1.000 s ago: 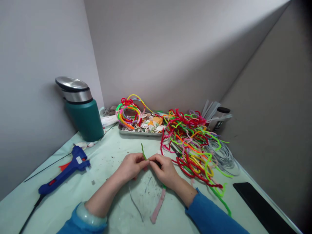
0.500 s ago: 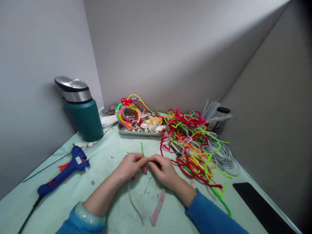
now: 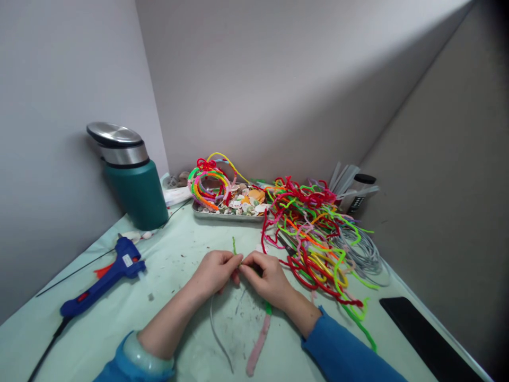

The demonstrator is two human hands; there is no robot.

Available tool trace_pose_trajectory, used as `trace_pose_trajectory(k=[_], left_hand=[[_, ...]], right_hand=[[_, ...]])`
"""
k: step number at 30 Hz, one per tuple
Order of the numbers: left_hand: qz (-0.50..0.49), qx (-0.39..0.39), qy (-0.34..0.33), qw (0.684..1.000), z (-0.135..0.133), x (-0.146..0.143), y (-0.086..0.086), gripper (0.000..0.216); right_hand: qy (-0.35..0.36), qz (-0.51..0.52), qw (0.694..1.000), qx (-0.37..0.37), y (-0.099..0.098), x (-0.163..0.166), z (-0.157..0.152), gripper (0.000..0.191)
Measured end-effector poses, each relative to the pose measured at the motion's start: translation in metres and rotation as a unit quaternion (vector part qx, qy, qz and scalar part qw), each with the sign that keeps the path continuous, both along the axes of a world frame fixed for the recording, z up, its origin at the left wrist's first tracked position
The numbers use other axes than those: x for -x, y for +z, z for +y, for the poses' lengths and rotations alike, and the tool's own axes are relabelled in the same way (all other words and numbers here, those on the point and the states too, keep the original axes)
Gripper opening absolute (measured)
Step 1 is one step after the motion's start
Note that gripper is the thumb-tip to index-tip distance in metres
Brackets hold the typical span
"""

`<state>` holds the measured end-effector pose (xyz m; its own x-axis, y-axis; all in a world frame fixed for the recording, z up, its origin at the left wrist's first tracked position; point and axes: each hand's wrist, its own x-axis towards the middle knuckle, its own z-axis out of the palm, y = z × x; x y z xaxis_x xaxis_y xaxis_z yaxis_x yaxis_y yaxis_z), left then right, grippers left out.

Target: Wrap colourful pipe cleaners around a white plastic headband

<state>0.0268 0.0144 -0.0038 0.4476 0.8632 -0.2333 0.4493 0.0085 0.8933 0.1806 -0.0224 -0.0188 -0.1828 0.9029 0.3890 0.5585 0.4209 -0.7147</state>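
Pinched closed, my left hand [image 3: 218,271] meets my right hand [image 3: 267,277] fingertip to fingertip over the middle of the table. The tip of a green pipe cleaner [image 3: 234,245] sticks up between them; most of it is hidden by the fingers. A thin grey wire [image 3: 217,330] trails down from under my left hand. From below my right hand runs a strip wrapped in pink and green pipe cleaner [image 3: 260,339]. My right hand's thumb and index finger are also closed on the green pipe cleaner. How wire and strip join is hidden.
Left are a blue glue gun [image 3: 105,278] and a teal bottle [image 3: 135,191]. Behind stands a metal tray [image 3: 230,217] of shells with coiled pipe-cleaner rings [image 3: 209,188]. Right lie tangled pipe cleaners [image 3: 306,212], scissors [image 3: 286,245], coiled grey wire [image 3: 366,254] and a black slab [image 3: 425,334].
Both hands stay together with small finger movements. The green tip has dipped slightly and shifted a little right. The view has shifted slightly.
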Motion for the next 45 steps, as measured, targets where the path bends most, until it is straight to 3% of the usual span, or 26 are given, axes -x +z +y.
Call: trace_pose_trajectory(k=[2,8,15,32,45], left_hand=[[0.026,-0.031,0.016,0.999,-0.0001,-0.0003,-0.0011,0.046],[0.055,-0.219,0.08,0.971,-0.0018,-0.0006,-0.0001,0.032],[0.051,-0.337,0.028,0.94,-0.0069,-0.0003,0.0063,0.016],[0.063,-0.361,-0.027,0.93,-0.0019,0.0003,-0.0015,0.026],[0.056,-0.376,0.005,0.925,-0.0025,0.0007,-0.0023,0.022]], right_hand=[[-0.003,0.0,1.0,-0.002,-0.0003,0.0002,0.0,0.013],[-0.031,0.005,1.0,0.004,-0.0032,0.0001,0.0025,0.012],[-0.061,0.035,0.997,0.023,-0.0059,-0.0025,0.0065,0.014],[-0.045,0.034,0.998,0.012,-0.0063,-0.0028,0.0066,0.013],[-0.041,0.06,0.997,0.011,-0.0075,-0.0027,0.0069,0.013]])
